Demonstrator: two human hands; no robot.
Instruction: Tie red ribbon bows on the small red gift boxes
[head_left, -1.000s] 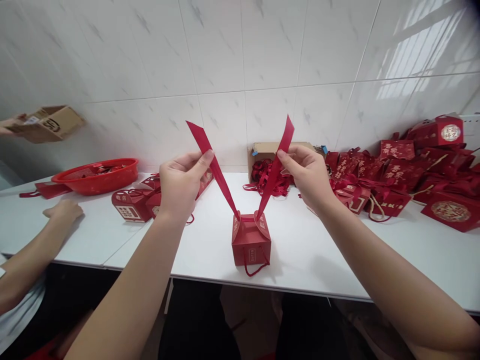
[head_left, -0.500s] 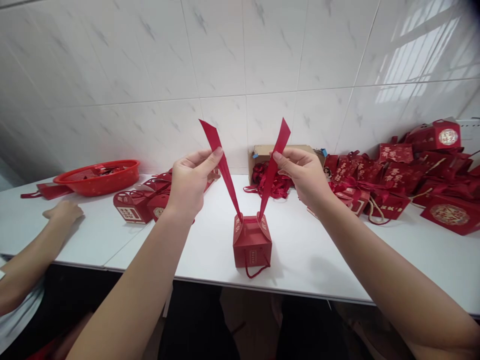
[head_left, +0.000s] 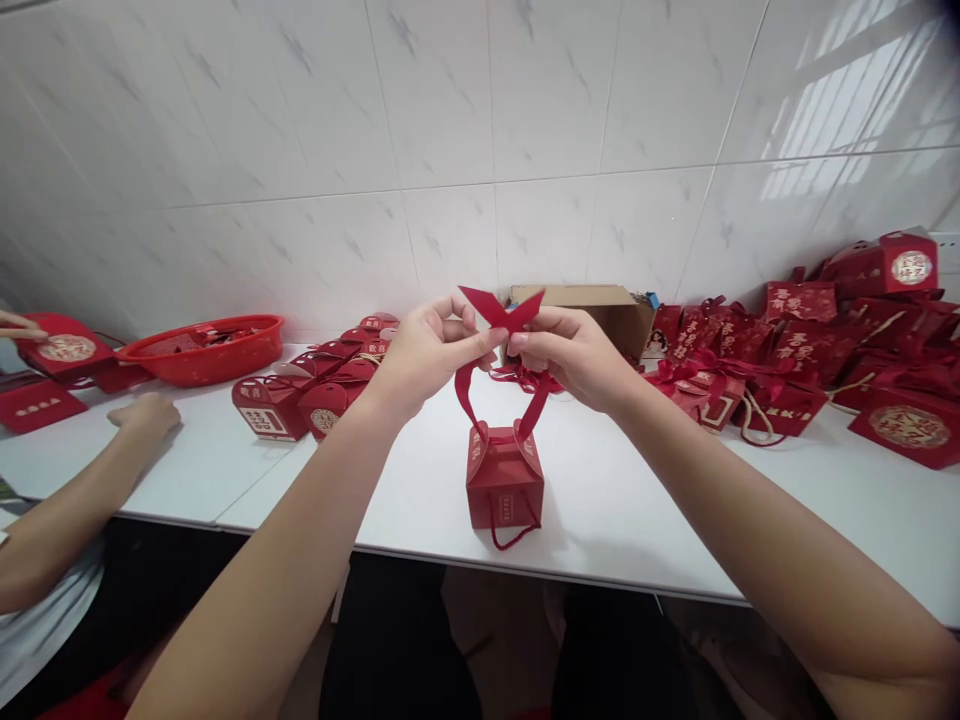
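Note:
A small red gift box [head_left: 504,490] stands upright on the white table, a dark red cord handle [head_left: 514,540] hanging at its front. A red ribbon [head_left: 534,408] rises from both sides of the box top. Its two ends cross above the box, their cut tips pointing up and outward. My left hand [head_left: 439,350] pinches the ribbon at the crossing, thumb and forefinger together. From the other side my right hand [head_left: 566,350] pinches it too, and the fingertips of both hands nearly meet.
Several red boxes [head_left: 270,408] stand to the left, beyond them a red plastic basket [head_left: 202,370]. A cardboard box [head_left: 634,325] is against the wall. Finished-looking red boxes [head_left: 802,345] pile up at the right. A co-worker's hand [head_left: 146,415] rests on the table's left part.
My hands have come together from apart, bringing the two ribbon ends across each other. At far left, a co-worker's hand and red boxes have come into view.

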